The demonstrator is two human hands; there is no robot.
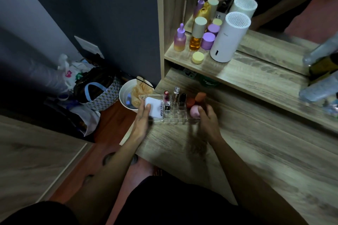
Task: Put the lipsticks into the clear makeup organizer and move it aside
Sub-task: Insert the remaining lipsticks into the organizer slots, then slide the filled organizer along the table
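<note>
The wooden dressing table point(256, 133) carries the clear makeup organizer point(173, 113) at its left edge, between both hands. The left hand point(142, 117), at the organizer's nine o'clock, lies flat with fingers extended against its side and a white box point(154, 108) inside. The right hand point(208, 122), at four o'clock, has its fingers loosely spread at the right end; whether it grips is unclear. Lipsticks point(176, 95) stand upright in the slots toward twelve o'clock. A pink sponge point(194, 111) sits just beside the right fingers.
</note>
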